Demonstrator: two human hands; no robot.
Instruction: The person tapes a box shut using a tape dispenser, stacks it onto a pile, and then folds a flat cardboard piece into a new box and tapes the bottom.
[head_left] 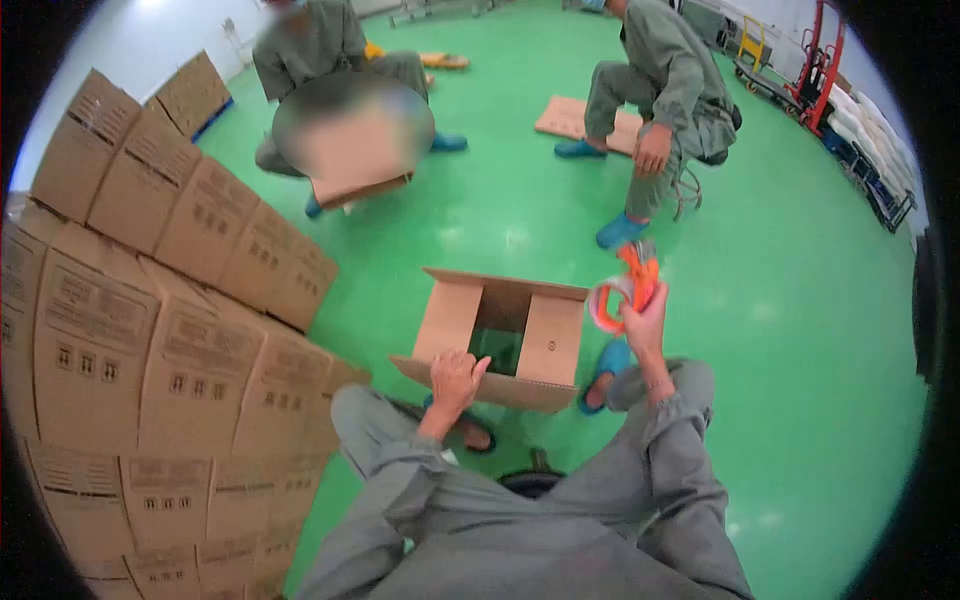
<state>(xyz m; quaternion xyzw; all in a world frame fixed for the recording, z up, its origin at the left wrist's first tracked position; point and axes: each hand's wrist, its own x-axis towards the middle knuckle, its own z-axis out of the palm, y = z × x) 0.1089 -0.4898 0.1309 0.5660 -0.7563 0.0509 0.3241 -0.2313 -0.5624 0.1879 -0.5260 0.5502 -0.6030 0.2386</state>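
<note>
Before my knees a cardboard box (555, 345) rests on the green floor. Its left and right flaps are folded in, leaving a gap in the middle through which dark green shows. The long far and near flaps stand outward. My left hand (457, 385) is closed over the near edge of the box, thumb toward the gap. Raised at the right of the box, my right hand (645, 320) grips an orange tape dispenser (638, 272) with a roll of tape on it. The dispenser is apart from the box.
Stacked cartons (190, 370) form a wall along my left. Ahead, one seated person (310, 50) has a cardboard box (350, 160); another person (670, 80) sits by flat cardboard (570, 115). A red hand truck (820, 65) and a loaded cart (870, 140) stand far right.
</note>
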